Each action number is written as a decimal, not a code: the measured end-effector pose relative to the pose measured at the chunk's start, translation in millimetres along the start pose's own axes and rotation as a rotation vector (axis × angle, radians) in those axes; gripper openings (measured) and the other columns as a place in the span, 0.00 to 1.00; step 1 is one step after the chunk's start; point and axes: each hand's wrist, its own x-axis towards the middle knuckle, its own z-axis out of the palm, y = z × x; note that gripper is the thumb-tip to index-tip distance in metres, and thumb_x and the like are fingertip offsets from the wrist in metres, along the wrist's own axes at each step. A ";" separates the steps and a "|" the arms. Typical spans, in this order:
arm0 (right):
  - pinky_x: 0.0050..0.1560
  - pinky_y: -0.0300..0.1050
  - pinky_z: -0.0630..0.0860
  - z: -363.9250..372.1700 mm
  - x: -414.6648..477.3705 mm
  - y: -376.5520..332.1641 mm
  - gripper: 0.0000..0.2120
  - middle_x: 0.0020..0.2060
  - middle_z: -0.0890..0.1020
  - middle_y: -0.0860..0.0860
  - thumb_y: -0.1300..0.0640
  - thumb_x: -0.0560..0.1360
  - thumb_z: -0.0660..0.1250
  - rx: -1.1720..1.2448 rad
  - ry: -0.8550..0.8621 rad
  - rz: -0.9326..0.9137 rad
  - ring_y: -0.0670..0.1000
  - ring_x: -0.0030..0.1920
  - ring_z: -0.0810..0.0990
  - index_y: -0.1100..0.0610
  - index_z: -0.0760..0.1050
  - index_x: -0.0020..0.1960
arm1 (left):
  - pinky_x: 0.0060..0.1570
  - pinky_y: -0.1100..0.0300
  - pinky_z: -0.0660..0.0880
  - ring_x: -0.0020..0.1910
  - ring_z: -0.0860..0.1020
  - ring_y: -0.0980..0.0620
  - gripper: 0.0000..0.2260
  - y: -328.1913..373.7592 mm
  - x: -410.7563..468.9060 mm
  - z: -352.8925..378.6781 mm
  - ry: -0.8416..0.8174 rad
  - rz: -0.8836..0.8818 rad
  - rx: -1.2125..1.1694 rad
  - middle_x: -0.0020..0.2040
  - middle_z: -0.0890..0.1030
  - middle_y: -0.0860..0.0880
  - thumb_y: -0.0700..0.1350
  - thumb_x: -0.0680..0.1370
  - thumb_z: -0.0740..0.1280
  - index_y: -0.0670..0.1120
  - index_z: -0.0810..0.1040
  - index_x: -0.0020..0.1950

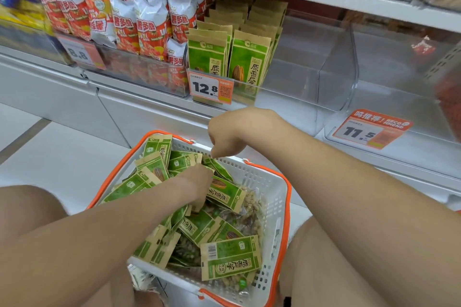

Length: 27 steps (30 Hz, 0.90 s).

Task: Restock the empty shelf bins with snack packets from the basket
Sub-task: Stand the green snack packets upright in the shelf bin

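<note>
A white basket (274, 182) with orange handles sits on the floor between my knees, full of green snack packets (232, 257). My left hand (197, 182) is pushed down into the pile, and its fingers curl round a green packet (224, 194) in the middle. My right hand (232, 132) hovers over the basket's far rim with its fingers curled downward, pinching the top edge of a packet (217, 166) there. On the shelf, one clear bin holds two rows of the same green packets (249, 57). The clear bin (311, 70) to its right has nothing in it.
Red and white chip bags (147, 22) fill the bin on the left. A further clear bin (399, 77) at the right holds one small red item at the back. Price tags read 12.8 (212, 88), 11.5 (369, 132) and 8.8 (79, 53). White floor lies left of the basket.
</note>
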 end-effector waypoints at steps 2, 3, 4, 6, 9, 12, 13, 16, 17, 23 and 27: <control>0.34 0.46 0.68 -3.1 -1.5 5.3 0.18 0.34 0.71 0.52 0.56 0.83 0.61 0.000 0.017 0.013 0.54 0.35 0.70 0.57 0.67 0.35 | 0.51 0.56 0.80 0.55 0.80 0.45 0.13 -8.1 -3.6 -18.3 0.082 -0.028 -0.105 0.62 0.79 0.42 0.35 0.79 0.66 0.40 0.76 0.63; 0.35 0.47 0.68 -4.5 -2.1 9.0 0.16 0.35 0.72 0.52 0.58 0.82 0.60 0.000 0.029 0.024 0.54 0.35 0.71 0.57 0.67 0.35 | 0.54 0.54 0.81 0.57 0.80 0.45 0.12 -12.8 -5.6 -29.1 0.127 -0.048 -0.187 0.61 0.80 0.43 0.34 0.79 0.64 0.40 0.77 0.62; 0.35 0.47 0.69 -5.2 -2.3 13.4 0.15 0.35 0.73 0.52 0.59 0.81 0.60 0.005 0.037 0.039 0.55 0.36 0.71 0.57 0.68 0.36 | 0.55 0.53 0.80 0.58 0.80 0.44 0.12 -18.4 -8.3 -40.5 0.171 -0.071 -0.293 0.61 0.80 0.44 0.34 0.78 0.64 0.41 0.79 0.61; 0.35 0.47 0.70 -6.7 -3.0 22.8 0.13 0.34 0.74 0.53 0.61 0.80 0.61 0.039 0.042 0.066 0.56 0.35 0.73 0.58 0.70 0.36 | 0.47 0.54 0.79 0.51 0.81 0.45 0.11 -30.1 -13.4 -60.9 0.284 -0.127 -0.565 0.55 0.83 0.45 0.36 0.78 0.64 0.44 0.84 0.55; 0.36 0.45 0.75 -11.4 -7.5 33.2 0.17 0.33 0.78 0.52 0.48 0.81 0.68 0.146 0.006 0.061 0.54 0.32 0.78 0.57 0.73 0.38 | 0.39 0.57 0.80 0.40 0.82 0.48 0.10 -41.2 -23.6 -84.8 0.449 -0.206 -0.882 0.44 0.86 0.46 0.39 0.78 0.67 0.47 0.88 0.47; 0.37 0.46 0.80 -13.4 -12.5 33.5 0.28 0.41 0.80 0.49 0.32 0.75 0.71 0.227 -0.045 0.050 0.52 0.39 0.84 0.58 0.74 0.50 | 0.40 0.54 0.84 0.38 0.86 0.47 0.06 -45.1 -31.4 -98.6 0.538 -0.230 -1.159 0.40 0.87 0.45 0.40 0.77 0.71 0.44 0.88 0.44; 0.38 0.47 0.83 -13.4 -13.0 32.9 0.31 0.45 0.81 0.50 0.31 0.74 0.71 0.245 -0.046 0.051 0.52 0.41 0.85 0.58 0.74 0.56 | 0.39 0.52 0.85 0.36 0.86 0.47 0.06 -45.1 -33.7 -102.8 0.548 -0.224 -1.265 0.40 0.87 0.42 0.38 0.76 0.71 0.41 0.87 0.45; 0.41 0.52 0.87 -14.3 -12.3 36.4 0.26 0.53 0.82 0.56 0.43 0.76 0.74 0.391 -0.015 0.044 0.56 0.43 0.87 0.59 0.71 0.65 | 0.35 0.53 0.84 0.36 0.87 0.47 0.05 -42.4 -41.1 -116.2 0.652 -0.172 -1.542 0.44 0.86 0.38 0.36 0.77 0.70 0.37 0.85 0.49; 0.41 0.53 0.87 -16.2 -12.8 39.4 0.20 0.52 0.82 0.58 0.49 0.77 0.72 0.433 0.026 0.035 0.58 0.43 0.88 0.59 0.72 0.62 | 0.37 0.51 0.85 0.38 0.87 0.44 0.05 -40.1 -43.7 -121.0 0.703 -0.155 -1.637 0.46 0.86 0.37 0.38 0.79 0.70 0.37 0.84 0.51; 0.55 0.55 0.85 -26.9 -23.3 66.9 0.13 0.54 0.85 0.52 0.59 0.79 0.72 0.925 0.175 -0.051 0.54 0.54 0.86 0.52 0.76 0.62 | 0.58 0.43 0.80 0.53 0.83 0.50 0.24 -40.0 -47.4 -139.1 1.023 -0.219 -1.561 0.53 0.83 0.50 0.70 0.77 0.62 0.52 0.80 0.56; 0.56 0.51 0.84 -28.3 -23.1 66.2 0.12 0.55 0.87 0.50 0.49 0.86 0.61 1.233 0.383 -0.131 0.50 0.54 0.87 0.53 0.76 0.64 | 0.60 0.44 0.78 0.60 0.81 0.47 0.31 -43.5 -47.6 -144.7 1.022 -0.220 -1.690 0.60 0.82 0.47 0.75 0.75 0.59 0.51 0.77 0.62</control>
